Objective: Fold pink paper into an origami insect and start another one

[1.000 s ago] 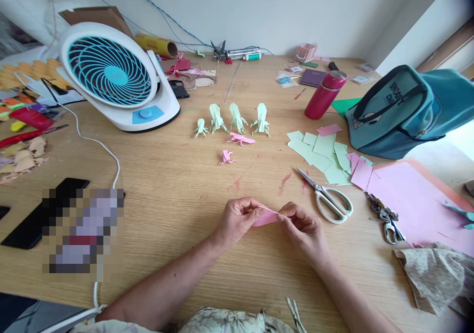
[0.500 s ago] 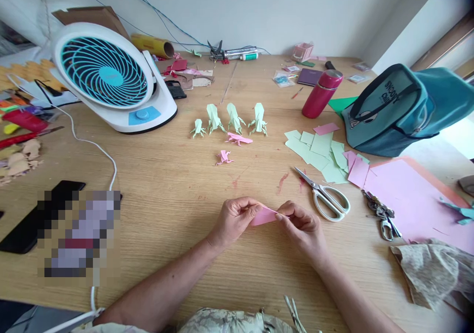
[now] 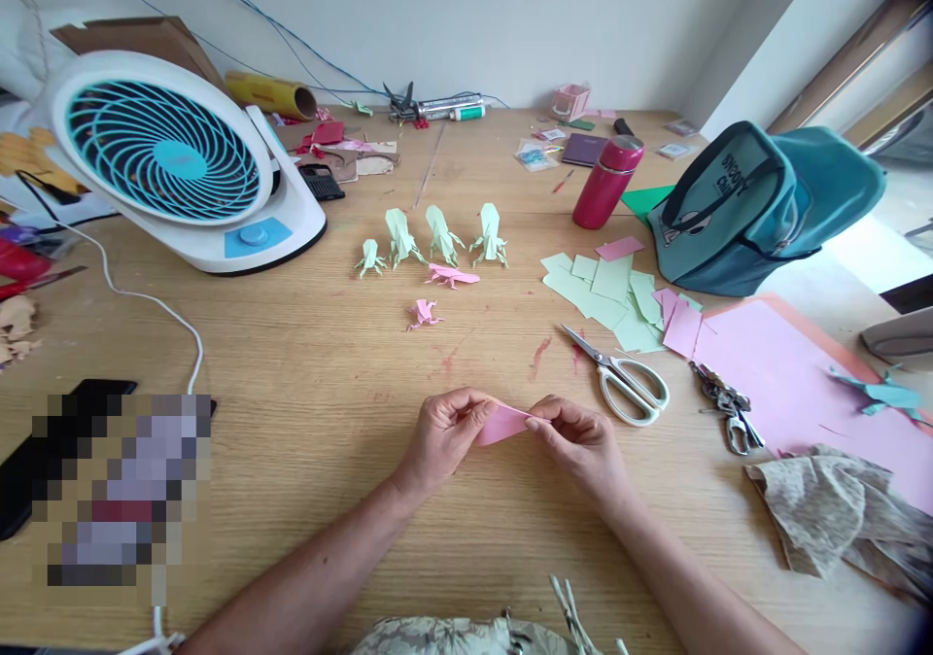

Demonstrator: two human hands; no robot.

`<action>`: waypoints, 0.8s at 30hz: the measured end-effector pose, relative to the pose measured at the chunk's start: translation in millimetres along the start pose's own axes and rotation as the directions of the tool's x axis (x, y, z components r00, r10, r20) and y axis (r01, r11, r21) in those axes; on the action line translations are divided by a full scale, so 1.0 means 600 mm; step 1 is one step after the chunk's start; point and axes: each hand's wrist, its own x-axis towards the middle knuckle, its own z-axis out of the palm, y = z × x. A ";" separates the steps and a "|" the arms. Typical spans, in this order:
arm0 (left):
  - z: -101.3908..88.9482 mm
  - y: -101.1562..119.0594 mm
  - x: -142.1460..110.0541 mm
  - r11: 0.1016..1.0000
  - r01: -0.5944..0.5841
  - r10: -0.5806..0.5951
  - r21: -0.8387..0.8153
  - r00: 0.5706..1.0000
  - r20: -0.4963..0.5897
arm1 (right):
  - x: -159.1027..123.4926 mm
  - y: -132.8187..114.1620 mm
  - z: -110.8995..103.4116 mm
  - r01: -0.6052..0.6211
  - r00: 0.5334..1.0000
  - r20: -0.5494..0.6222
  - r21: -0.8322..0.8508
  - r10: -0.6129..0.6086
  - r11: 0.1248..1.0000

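Observation:
A small piece of pink paper (image 3: 502, 425) is stretched between my two hands, just over the tabletop. My left hand (image 3: 448, 431) pinches its left end between thumb and fingers. At the right end, my right hand (image 3: 579, 441) grips the edge with thumb and fingertips. The upper edge looks folded, though fingers cover parts of it. Beyond my hands lie a pink origami figure (image 3: 424, 314) and a longer pink one (image 3: 452, 275). Several pale green origami insects (image 3: 442, 234) stand behind those. White-handled scissors (image 3: 628, 388) lie open-bladed to the right of my right hand.
Green paper pieces (image 3: 604, 286) and a pink sheet (image 3: 758, 373) spread out at right, with keys (image 3: 729, 407) and a crumpled cloth (image 3: 823, 509). A red flask (image 3: 607, 184) and teal bag (image 3: 736, 213) stand behind. At left are a fan (image 3: 182, 164) and white cable (image 3: 156, 297).
The whole view has shifted, so the table's things appear further left. Both hands keep their pinch on the pink paper, with barely any change in its shape.

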 end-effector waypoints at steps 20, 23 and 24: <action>0.017 0.009 -0.010 0.997 -0.008 0.005 0.083 0.999 0.039 | -0.007 -0.001 0.003 0.019 0.997 0.075 -0.092 -0.012 0.996; 0.019 0.009 -0.011 0.996 -0.004 0.001 0.085 1.000 0.029 | -0.006 0.000 0.002 0.025 0.998 0.062 -0.087 -0.020 0.996; 0.019 0.009 -0.011 0.996 -0.006 0.004 0.087 1.000 0.026 | -0.006 0.000 0.002 0.025 0.998 0.058 -0.085 -0.020 0.996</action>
